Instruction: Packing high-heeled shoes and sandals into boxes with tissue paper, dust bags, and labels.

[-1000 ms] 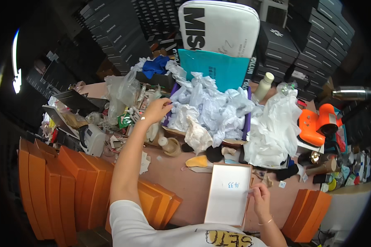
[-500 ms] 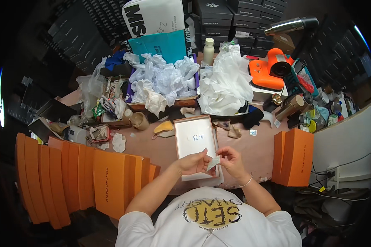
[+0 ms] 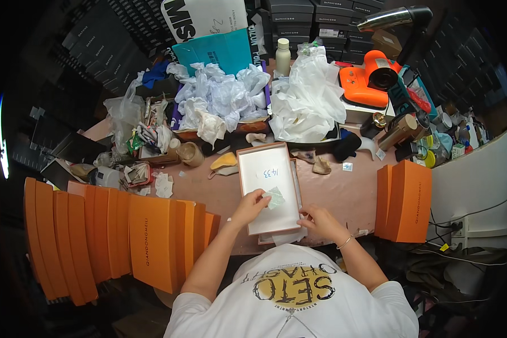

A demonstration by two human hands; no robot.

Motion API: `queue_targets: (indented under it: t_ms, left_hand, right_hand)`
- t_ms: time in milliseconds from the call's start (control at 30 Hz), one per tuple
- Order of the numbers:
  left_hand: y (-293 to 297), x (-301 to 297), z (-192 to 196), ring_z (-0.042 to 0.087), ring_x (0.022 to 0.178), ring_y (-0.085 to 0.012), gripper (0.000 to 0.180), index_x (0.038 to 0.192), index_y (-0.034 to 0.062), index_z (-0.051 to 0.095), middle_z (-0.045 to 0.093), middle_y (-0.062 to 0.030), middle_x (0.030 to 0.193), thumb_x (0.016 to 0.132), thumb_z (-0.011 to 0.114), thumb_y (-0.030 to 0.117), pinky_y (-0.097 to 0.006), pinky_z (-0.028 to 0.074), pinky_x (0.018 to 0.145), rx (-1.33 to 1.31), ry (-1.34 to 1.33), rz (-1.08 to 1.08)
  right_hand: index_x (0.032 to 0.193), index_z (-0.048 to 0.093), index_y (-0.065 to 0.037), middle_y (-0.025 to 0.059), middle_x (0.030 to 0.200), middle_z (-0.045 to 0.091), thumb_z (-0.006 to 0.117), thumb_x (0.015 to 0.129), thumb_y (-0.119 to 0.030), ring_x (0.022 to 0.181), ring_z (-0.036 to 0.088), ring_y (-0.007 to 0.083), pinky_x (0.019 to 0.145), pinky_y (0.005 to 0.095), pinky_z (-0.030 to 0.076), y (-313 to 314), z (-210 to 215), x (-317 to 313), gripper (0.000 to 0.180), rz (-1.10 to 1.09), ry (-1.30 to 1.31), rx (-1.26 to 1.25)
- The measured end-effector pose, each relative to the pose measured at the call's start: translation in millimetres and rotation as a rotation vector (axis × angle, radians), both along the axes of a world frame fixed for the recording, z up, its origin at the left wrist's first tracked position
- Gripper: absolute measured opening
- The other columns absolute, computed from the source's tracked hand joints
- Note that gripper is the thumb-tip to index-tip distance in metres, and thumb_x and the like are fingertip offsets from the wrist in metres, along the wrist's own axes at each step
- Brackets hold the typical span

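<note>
In front of me lies a shallow cardboard box (image 3: 275,159), white inside with blue handwriting and brown-orange at its edges. My left hand (image 3: 250,208) is over its left side, thumb and fingers pinching a small pale green square packet (image 3: 275,198) above the white bottom. At the box's lower right edge is my right hand (image 3: 322,223), its fingers closed on the rim. Part of another pale box or paper (image 3: 287,237) shows from under the box at the near end.
Orange boxes (image 3: 158,242) stand in a row on the left, and more orange boxes (image 3: 407,201) on the right. Behind are crumpled tissue paper (image 3: 222,96), white sheets (image 3: 307,101), an orange device (image 3: 366,84), a bottle (image 3: 283,57) and a yellow cloth pad (image 3: 224,160).
My left hand has moved up and left with the packet, which now lies flatter over the box. My right hand has left the packet and come down to the box's right edge.
</note>
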State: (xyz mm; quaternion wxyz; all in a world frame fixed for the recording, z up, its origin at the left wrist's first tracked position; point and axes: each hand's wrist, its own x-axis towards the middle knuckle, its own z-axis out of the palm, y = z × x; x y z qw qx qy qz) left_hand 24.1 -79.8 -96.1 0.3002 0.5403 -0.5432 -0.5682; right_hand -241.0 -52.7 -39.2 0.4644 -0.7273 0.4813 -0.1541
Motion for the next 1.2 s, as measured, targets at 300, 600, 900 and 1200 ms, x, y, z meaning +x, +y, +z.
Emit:
queue_targets:
  t_ms: [300, 600, 900, 1200]
  left_hand:
    - [-105, 5, -17, 0.059, 0.063, -0.0246, 0.033, 0.089, -0.0007, 0.062, 0.061, -0.012, 0.07, 0.079, 0.07, 0.03, -0.035, 0.046, 0.061, -0.237, -0.52, -0.241]
    - [-126, 1, -31, 0.059, 0.066, -0.0293, 0.03, 0.087, -0.0013, 0.062, 0.061, -0.0154, 0.071, 0.081, 0.068, 0.028, -0.039, 0.045, 0.062, -0.219, -0.548, -0.335]
    - [-127, -10, -22, 0.064, 0.083, -0.0366, 0.034, 0.089, 0.0003, 0.063, 0.065, -0.0202, 0.088, 0.076, 0.073, 0.03, -0.043, 0.051, 0.073, -0.2, -0.827, -0.38]
    - [-129, 7, -21, 0.063, 0.088, -0.0376, 0.054, 0.107, 0.0029, 0.054, 0.06, -0.0209, 0.101, 0.068, 0.08, 0.03, -0.044, 0.05, 0.074, -0.328, -0.866, -0.091]
  right_hand:
    - [0.099, 0.063, -0.005, 0.0133, 0.09, 0.062, 0.065, 0.082, -0.028, 0.089, 0.061, 0.0311, 0.077, 0.0424, 0.049, 11, -34, 51, 0.029, 0.297, 0.181, -0.219]
    - [0.104, 0.062, -0.006, 0.0126, 0.094, 0.062, 0.065, 0.082, -0.027, 0.089, 0.062, 0.0312, 0.075, 0.0423, 0.05, -4, -30, 51, 0.03, 0.179, 0.202, -0.061]
    - [0.104, 0.062, -0.005, 0.0132, 0.095, 0.062, 0.065, 0.083, -0.026, 0.086, 0.062, 0.0322, 0.074, 0.0417, 0.05, -10, -27, 51, 0.029, 0.136, 0.173, 0.022]
    - [0.1, 0.064, -0.004, 0.0148, 0.093, 0.065, 0.062, 0.085, -0.026, 0.084, 0.063, 0.0333, 0.073, 0.0417, 0.051, -4, -34, 52, 0.027, 0.036, 0.165, -0.014]
